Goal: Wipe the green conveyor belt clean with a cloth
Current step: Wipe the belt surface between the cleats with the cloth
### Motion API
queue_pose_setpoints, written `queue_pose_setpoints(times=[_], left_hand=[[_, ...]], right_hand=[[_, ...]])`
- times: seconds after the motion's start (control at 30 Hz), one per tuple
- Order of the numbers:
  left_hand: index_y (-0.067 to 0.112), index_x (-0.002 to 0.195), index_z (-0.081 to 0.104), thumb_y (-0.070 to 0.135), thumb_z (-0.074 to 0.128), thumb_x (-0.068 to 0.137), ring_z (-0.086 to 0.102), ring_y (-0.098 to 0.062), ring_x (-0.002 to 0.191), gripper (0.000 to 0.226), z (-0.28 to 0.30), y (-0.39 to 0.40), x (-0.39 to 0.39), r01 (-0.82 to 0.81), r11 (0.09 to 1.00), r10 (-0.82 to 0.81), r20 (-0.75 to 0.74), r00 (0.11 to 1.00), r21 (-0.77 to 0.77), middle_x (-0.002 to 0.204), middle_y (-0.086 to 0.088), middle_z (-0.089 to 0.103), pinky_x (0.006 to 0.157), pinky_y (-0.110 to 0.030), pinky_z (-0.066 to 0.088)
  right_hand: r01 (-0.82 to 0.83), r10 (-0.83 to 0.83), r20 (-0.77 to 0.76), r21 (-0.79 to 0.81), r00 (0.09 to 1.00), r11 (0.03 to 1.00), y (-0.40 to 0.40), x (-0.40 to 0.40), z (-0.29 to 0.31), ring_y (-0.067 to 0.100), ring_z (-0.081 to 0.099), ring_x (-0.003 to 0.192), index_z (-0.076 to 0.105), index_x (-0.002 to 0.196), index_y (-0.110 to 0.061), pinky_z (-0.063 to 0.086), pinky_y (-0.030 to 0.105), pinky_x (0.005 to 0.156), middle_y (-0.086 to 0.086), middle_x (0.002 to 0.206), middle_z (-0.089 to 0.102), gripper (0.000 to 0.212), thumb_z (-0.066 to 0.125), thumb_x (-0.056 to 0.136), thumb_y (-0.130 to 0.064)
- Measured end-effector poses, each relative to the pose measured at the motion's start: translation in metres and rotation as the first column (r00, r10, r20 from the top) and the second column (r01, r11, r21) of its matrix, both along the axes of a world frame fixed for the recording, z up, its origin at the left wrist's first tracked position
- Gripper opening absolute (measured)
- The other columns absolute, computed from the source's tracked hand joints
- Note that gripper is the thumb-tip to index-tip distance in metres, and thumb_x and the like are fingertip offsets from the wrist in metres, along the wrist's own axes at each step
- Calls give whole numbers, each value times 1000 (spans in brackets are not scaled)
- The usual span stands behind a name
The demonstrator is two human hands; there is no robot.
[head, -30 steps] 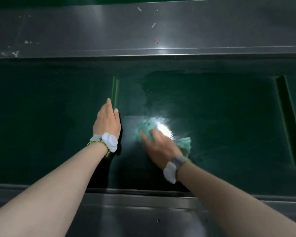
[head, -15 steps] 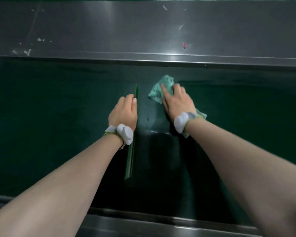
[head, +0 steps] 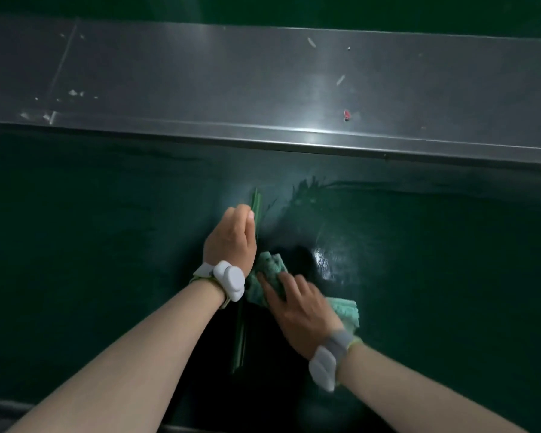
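The dark green conveyor belt (head: 107,245) fills the middle of the view, wet and streaked to the right of a raised green cleat (head: 241,335). My left hand (head: 231,242) rests against the cleat's left side, fingers together, gripping nothing I can see. My right hand (head: 297,307) lies flat on a crumpled light green cloth (head: 345,310) and presses it onto the belt just right of the cleat. The cloth sticks out past the fingertips and beside the wrist. Each wrist wears a white band.
A grey steel side rail (head: 263,89) with small specks of debris runs along the belt's far edge. The near steel frame edge (head: 0,404) shows at the bottom left. A shiny wet patch (head: 322,260) glints right of the cloth.
My right hand has dragged the cloth back toward me from the belt's far edge, leaving wet streaks. My left hand has stayed on the cleat.
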State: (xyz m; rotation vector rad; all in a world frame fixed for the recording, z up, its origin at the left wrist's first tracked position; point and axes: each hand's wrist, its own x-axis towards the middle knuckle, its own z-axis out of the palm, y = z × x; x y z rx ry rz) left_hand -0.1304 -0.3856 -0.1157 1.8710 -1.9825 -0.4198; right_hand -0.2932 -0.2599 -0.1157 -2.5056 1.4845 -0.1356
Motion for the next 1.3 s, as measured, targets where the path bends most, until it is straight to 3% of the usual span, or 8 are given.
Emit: queue_pose_setpoints(times=[0.13, 0.23, 0.53, 0.73, 0.87, 0.93, 1.13, 1.3], left_hand=[[14, 96, 49, 35, 34, 109, 50, -30, 72, 29, -6, 1, 2, -14, 1000, 14, -4, 1000, 8, 87, -1, 51, 56, -35, 33], [15, 100, 50, 39, 30, 109, 47, -25, 73, 32, -4, 1, -1, -57, 997, 56, 13, 998, 58, 91, 0, 50, 57, -34, 32], [12, 97, 52, 36, 31, 109, 43, -23, 62, 33, -3, 11, -13, -94, 995, 97, 92, 991, -38, 84, -4, 50, 47, -26, 26], [11, 99, 54, 27, 40, 109, 41, -22, 61, 24, -1, 14, -19, -139, 989, 145, 119, 982, -57, 83, -3, 48, 47, -23, 24], [13, 101, 56, 27, 40, 110, 41, -21, 61, 23, -1, 13, -21, -157, 986, 161, 121, 979, -48, 83, 0, 46, 47, -19, 16], [12, 100, 56, 27, 41, 110, 41, -21, 61, 23, -2, 14, -22, -156, 986, 162, 130, 978, -59, 83, -3, 50, 47, -20, 20], [12, 95, 53, 26, 44, 108, 42, -21, 62, 21, -4, 12, -22, -162, 985, 172, 187, 967, -66, 85, -7, 52, 46, -28, 28], [12, 94, 51, 29, 40, 109, 52, -29, 63, 25, 1, 9, -17, -86, 995, 93, 216, 972, -41, 85, -8, 53, 46, -33, 31]], right_hand=[[231, -239, -51, -129, 970, 964, -113, -18, -16, 39, 55, 85, 46, 151, -12, 54, 44, 60, 21, 111, 52, 63, 49, 88, -17], [371, -372, -87, -34, 924, 928, -187, -18, -6, 40, 52, 96, 35, 156, -12, 53, 47, 72, 22, 119, 49, 59, 50, 99, -21], [463, -463, 2, -52, 886, 885, -144, -46, -4, 38, 55, 91, 40, 155, -14, 50, 43, 70, 21, 117, 53, 56, 52, 104, -32], [797, -803, -99, -95, 588, 596, -127, -183, 6, 44, 50, 102, 33, 157, -19, 49, 47, 78, 26, 124, 44, 58, 44, 104, -40], [877, -878, -110, -79, 465, 474, -125, -176, 4, 43, 49, 107, 30, 158, -17, 50, 45, 80, 25, 129, 42, 57, 41, 106, -37], [861, -861, -85, -48, 502, 507, -131, -140, -1, 42, 51, 105, 34, 157, -17, 51, 44, 79, 26, 130, 44, 56, 48, 104, -31], [525, -530, 28, 93, 848, 846, -141, 7, -3, 37, 54, 97, 35, 156, -14, 53, 43, 73, 20, 127, 48, 58, 50, 101, -23], [448, -447, -37, 52, 894, 892, -142, 5, 0, 34, 53, 97, 31, 158, -16, 45, 40, 69, 16, 123, 48, 61, 48, 100, -20]])
